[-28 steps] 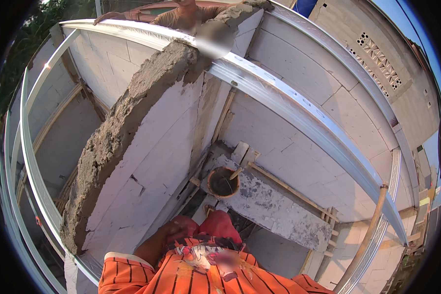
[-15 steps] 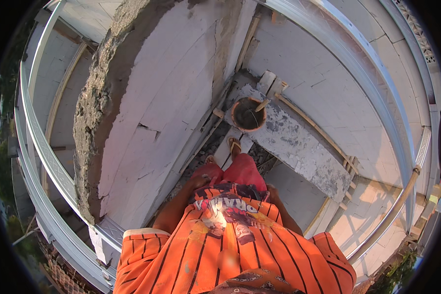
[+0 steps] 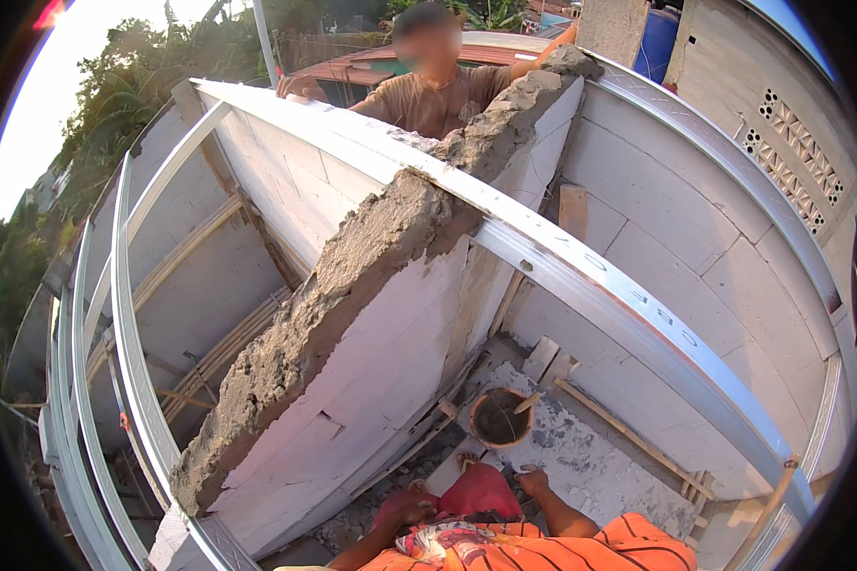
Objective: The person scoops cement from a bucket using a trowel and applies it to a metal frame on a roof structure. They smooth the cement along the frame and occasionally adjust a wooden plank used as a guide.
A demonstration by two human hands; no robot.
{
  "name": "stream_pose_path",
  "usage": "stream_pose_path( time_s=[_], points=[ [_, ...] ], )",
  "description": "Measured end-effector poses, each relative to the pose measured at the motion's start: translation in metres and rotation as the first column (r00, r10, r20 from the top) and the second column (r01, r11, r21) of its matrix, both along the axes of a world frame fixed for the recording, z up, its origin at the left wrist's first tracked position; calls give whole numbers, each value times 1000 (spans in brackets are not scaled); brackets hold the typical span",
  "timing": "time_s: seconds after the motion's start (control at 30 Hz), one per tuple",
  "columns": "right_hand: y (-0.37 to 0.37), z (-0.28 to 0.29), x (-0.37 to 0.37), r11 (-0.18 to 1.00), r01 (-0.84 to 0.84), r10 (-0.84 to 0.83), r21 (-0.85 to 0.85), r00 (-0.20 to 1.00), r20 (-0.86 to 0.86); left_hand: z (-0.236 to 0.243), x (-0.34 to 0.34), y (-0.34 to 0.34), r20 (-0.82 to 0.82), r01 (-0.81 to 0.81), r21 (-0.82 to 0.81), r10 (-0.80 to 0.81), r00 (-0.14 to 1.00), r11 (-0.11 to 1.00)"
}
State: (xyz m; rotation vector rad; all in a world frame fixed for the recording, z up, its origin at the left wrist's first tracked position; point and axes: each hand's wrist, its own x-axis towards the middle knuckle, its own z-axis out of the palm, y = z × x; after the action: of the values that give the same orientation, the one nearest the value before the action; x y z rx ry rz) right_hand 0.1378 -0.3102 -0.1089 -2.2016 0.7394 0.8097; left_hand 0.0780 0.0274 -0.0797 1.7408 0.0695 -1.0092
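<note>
My left hand (image 3: 416,512) rests against the left leg of the red shorts (image 3: 474,490), fingers loosely laid and nothing seen in them. Out in front of my right knee is my right hand (image 3: 532,480), its fingers slightly apart and holding nothing visible. Just beyond them stands an orange-rimmed bucket (image 3: 502,442) of grey mortar-like mix, with a wooden handle (image 3: 529,402) leaning over its rim. The bucket sits on a mortar-spattered platform (image 3: 581,455). To my left rises a pale block wall (image 3: 371,381), its top covered in rough grey mortar (image 3: 300,319).
A long metal channel (image 3: 581,262) crosses above the wall and bucket. More metal channels (image 3: 124,285) curve along the left. Behind the wall another person (image 3: 438,100) has one hand at the channel and an arm along the wall top. A wooden strip (image 3: 628,438) runs beside the platform.
My view has tilted up, bringing in the other person and the crossing channel. My right hand has come forward from beside my body; my left stays by my leg.
</note>
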Motion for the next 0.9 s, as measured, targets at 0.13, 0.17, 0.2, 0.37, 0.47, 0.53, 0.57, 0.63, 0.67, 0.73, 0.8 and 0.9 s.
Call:
stream_pose_path(
  time_s=[0.13,0.17,0.2,0.37,0.47,0.53,0.57,0.63,0.67,0.73,0.8,0.9],
  points=[
    [-31,-95,32,995,-86,87,-45,996,29,-56,-21,-20,59,-89,217,78,995,972],
    [-37,-123,42,985,-136,145,-101,986,87,-58,-25,-26,57,-83,262,71,996,961],
    [-42,-149,51,974,-159,184,-161,971,151,-62,-21,-26,95,-88,320,60,994,943],
    [-47,-251,98,899,-288,375,-330,895,241,-82,-35,-68,173,-268,483,209,963,834],
    [-45,-327,106,895,-198,317,-399,913,257,-70,-28,-75,135,-318,578,296,945,752],
    [-46,-374,112,959,-187,229,-211,954,193,-91,-44,-71,213,-405,558,347,914,724],
    [-51,-392,117,905,-388,416,-177,894,169,-111,-58,-66,307,-483,487,375,875,728],
    [-42,-410,121,811,-576,585,-104,793,171,-134,-76,-61,389,-558,400,417,821,727],
    [-30,-406,122,811,-580,583,-74,792,184,-132,-75,-60,367,-565,397,440,820,723],
    [1,-340,131,978,-203,206,-37,951,230,-122,-76,-55,332,-577,393,474,815,716],
    [-5,-308,159,991,-126,116,49,977,179,-114,-83,-54,284,-600,355,529,800,717],
    [9,-261,180,970,-242,223,2,896,383,-99,-90,-45,186,-618,284,591,785,733]
  ],
)
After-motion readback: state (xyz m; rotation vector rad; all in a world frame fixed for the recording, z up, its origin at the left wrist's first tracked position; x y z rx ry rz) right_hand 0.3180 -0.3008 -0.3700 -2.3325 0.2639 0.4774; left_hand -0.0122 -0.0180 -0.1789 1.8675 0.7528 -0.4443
